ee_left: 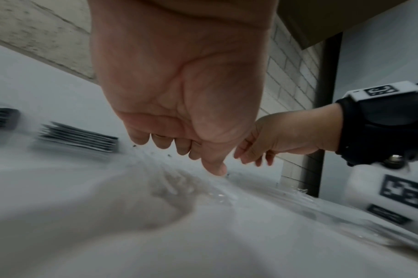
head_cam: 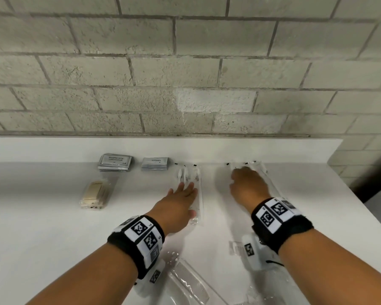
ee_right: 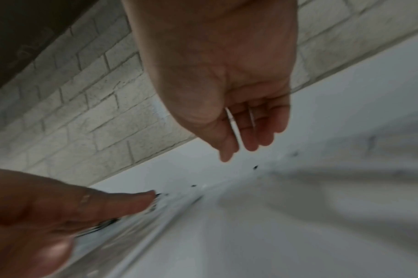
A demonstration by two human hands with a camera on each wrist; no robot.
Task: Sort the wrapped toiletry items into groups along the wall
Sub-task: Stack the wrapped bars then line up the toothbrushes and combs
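Two groups of clear-wrapped toothbrushes lie against the wall's white ledge. My left hand [head_cam: 183, 191] lies flat with straight fingers on the left group [head_cam: 198, 179], thumb down on the wrappers [ee_left: 217, 195]. My right hand [head_cam: 243, 180] hovers over the right group [head_cam: 261, 170]; its fingers [ee_right: 251, 135] hang loosely curled and hold nothing. Further left stand a stack of grey shampoo sachets [head_cam: 114, 162], a second stack of grey sachets [head_cam: 154, 164] and a pile of beige wrapped items [head_cam: 95, 194].
Clear-wrapped combs [head_cam: 186, 280] lie near the front edge under my left forearm, and another small wrapped item [head_cam: 235, 247] sits below my right wrist. The brick wall [head_cam: 185, 73] backs the white counter [head_cam: 53, 238], which ends at the right.
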